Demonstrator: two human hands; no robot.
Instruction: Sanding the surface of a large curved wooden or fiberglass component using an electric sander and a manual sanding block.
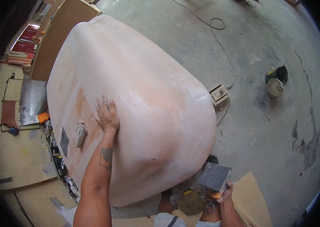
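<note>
My left hand lies flat with spread fingers on a large rounded shell, which has a smooth white and pinkish, filled-looking surface. At the lower right, my right hand is closed around a square dark grey tool with a flat face and an orange part near my fingers. The tool is held apart from the shell, and its kind is unclear. To the left of my left hand, a dusty, whitish crumpled tube-like item rests on the shell. Beside it lies a dark grey sheet, perhaps sandpaper.
An outlet box with a cable stands against the shell's right side. Farther right, a dark bucket lies tipped beside a round pale container. Cardboard lies on the floor near my right arm. A brown panel stands behind the shell.
</note>
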